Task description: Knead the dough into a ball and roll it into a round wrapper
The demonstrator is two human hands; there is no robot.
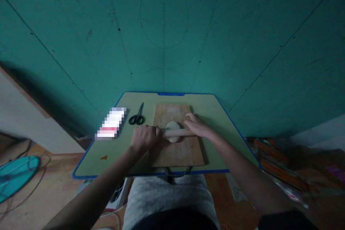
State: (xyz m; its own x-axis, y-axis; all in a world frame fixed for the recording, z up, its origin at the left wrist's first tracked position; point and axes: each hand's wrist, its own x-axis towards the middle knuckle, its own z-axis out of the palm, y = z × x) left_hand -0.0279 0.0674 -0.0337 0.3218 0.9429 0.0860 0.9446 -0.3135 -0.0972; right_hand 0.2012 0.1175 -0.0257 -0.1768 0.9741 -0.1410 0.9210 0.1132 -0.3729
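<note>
A pale wooden rolling pin [184, 132] lies crosswise over a flat, roundish piece of dough [173, 126]. The dough shows in front of and behind the pin, on a wooden cutting board [172, 156]. My left hand [145, 137] is closed around the pin's left end, its knuckles up. At the other end, my right hand [198, 125] grips the pin, with some fingers reaching forward past it. The pin's two ends are hidden by my hands.
Black-handled scissors [137, 118] and a blurred-out white, phone-shaped item [111, 124] lie left of the board on the blue-edged table [121, 100]. A small orange triangle [104, 157] is near the front left. A green wall [172, 43] rises behind the table.
</note>
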